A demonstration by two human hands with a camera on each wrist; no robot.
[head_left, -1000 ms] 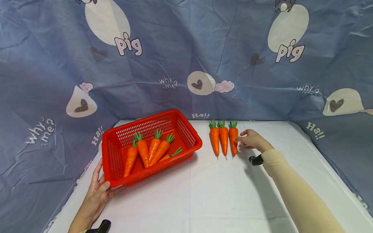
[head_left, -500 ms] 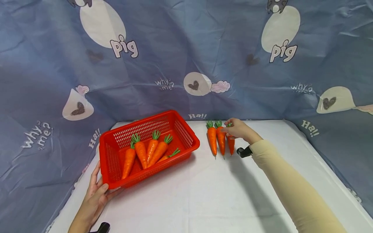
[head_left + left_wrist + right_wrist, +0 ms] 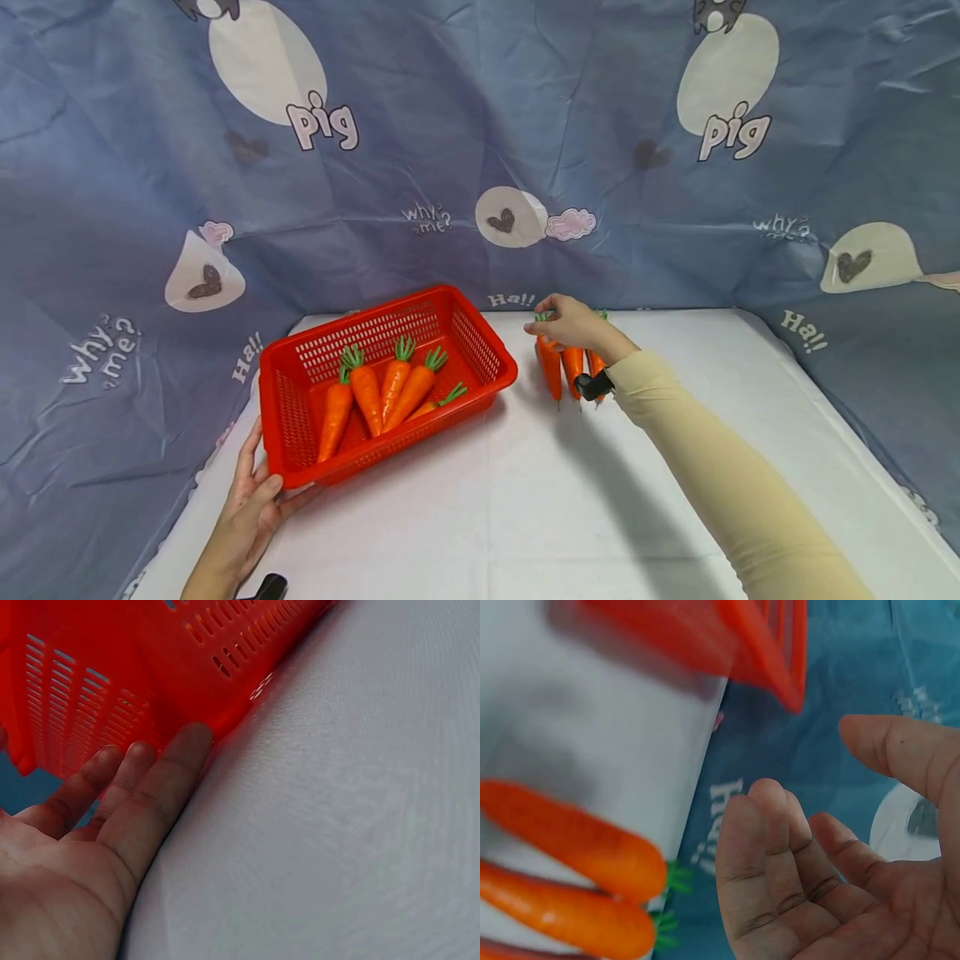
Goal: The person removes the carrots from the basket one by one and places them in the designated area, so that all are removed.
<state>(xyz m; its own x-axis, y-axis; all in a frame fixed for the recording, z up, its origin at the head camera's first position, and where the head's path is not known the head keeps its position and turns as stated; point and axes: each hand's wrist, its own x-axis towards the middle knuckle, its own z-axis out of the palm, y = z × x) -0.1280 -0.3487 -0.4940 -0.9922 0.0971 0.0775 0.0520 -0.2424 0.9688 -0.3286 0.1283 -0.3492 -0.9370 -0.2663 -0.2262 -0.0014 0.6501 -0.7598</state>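
A red plastic basket (image 3: 405,433) stands slanted on the white table with several carrots (image 3: 365,390) inside. My left hand (image 3: 243,517) is at its near-left corner, thumb by the rim. In the left wrist view, its fairly straight fingers (image 3: 150,810) lie against the slotted outer wall. To the right of the basket, three carrots lie side by side. My right hand (image 3: 573,323) is over their leafy ends, nearest the leftmost carrot (image 3: 549,367), and partly hides them. In the right wrist view, nothing is between its thumb and spread fingers (image 3: 742,862), beside two of the carrots (image 3: 577,922).
A blue printed cloth (image 3: 420,142) hangs behind the table and at both sides. White cloth (image 3: 525,500) covers the tabletop, its back edge close behind the carrots. The basket's right end is a short gap from the row of carrots.
My right hand has moved left across the row, from beside the rightmost carrot to above the leftmost one's top. My left hand and the basket stay in place; the view shifts slightly.
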